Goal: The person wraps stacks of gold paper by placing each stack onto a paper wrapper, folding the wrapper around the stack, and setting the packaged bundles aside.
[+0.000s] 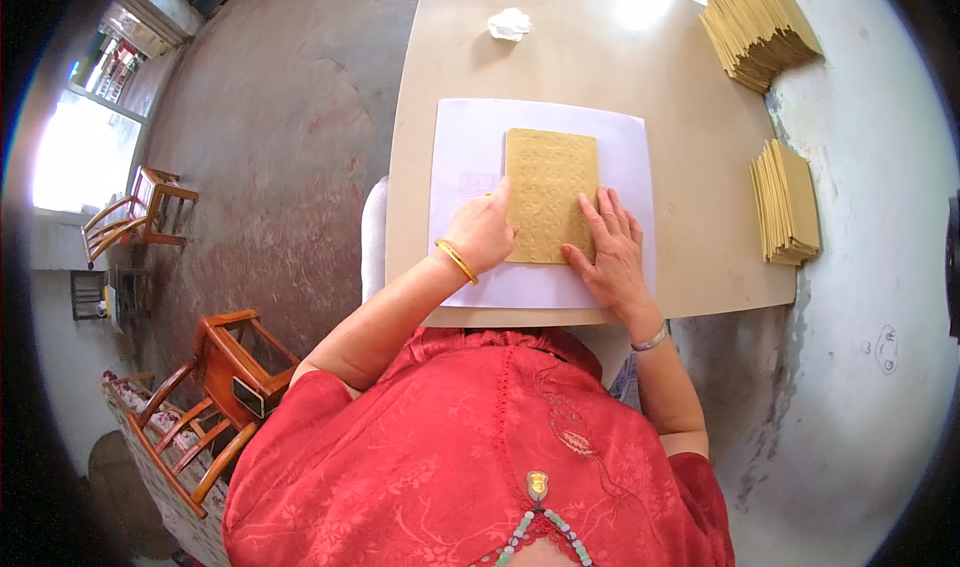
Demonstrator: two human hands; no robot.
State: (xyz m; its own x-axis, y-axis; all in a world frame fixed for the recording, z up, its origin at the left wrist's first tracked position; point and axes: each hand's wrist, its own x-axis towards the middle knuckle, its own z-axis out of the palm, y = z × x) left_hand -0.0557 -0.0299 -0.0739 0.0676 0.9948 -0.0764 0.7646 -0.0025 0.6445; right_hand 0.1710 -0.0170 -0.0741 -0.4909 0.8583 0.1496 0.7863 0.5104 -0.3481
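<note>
A rectangular piece of yellow-brown paper with an embossed, dimpled surface lies flat on a large white sheet. Whether it is one piece or a thin stack I cannot tell. At its left edge, my left hand is partly closed, index finger along the edge and thumb at the lower left side. My right hand rests open on the lower right part, fingers spread across the paper's right edge onto the white sheet. A faint pinkish print shows on the white sheet beside my left hand.
The beige table carries a crumpled white tissue at the far side. Two stacks of yellow paper, one farther and one nearer, stand against the right wall. Wooden chairs are on the left; a phone lies on the nearer one.
</note>
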